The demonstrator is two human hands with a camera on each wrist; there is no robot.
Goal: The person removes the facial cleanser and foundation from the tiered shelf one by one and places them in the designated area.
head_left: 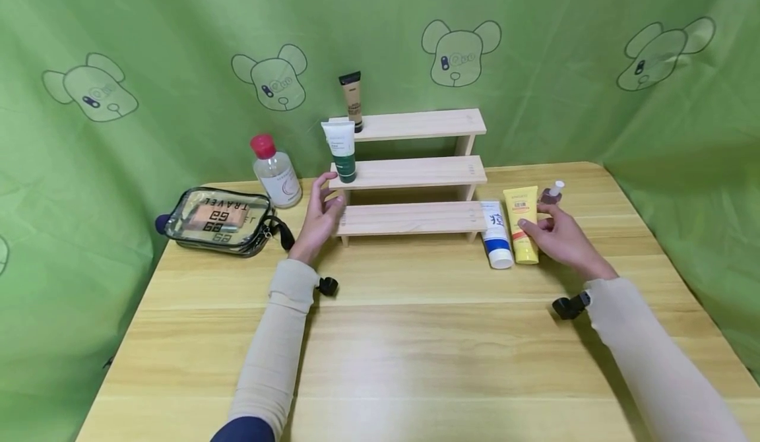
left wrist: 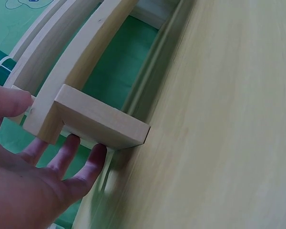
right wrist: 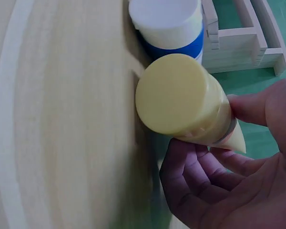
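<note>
Nearest are two pale sleeves [head_left: 276,336] reaching over the wood-grain bench [head_left: 410,363], each with a small black device [head_left: 328,286] at the wrist.

Beyond the right sleeve, the right hand [head_left: 558,234] pinches a yellow tube [head_left: 521,227] between its thumb and bent fingers. The tube is at the right of the bench, cap end toward the person and slightly tilted; whether the cap touches the wood is hard to tell. Just left of it, a white tube [head_left: 494,227] with a blue band points its cap the same way, beside the right end of the wooden rack [head_left: 410,220].

At the rack's left end, the left hand [head_left: 320,218] has its fingers apart and gently bent, fingertips resting against the wooden side and thumb by the middle shelf; it is not closed round anything. Left of this hand lies a clear pouch [head_left: 196,231] with black trim.

Farther back, a clear bottle [head_left: 276,171] with a red cap stands near the pouch, and a small dark bottle [head_left: 551,196] with a white top sits behind the right hand. A green-and-white tube [head_left: 341,148] stands at the left of the middle shelf; a tan tube [head_left: 353,99] stands on the top shelf behind. A green curtain [head_left: 368,26] printed with animal heads closes the view.
</note>
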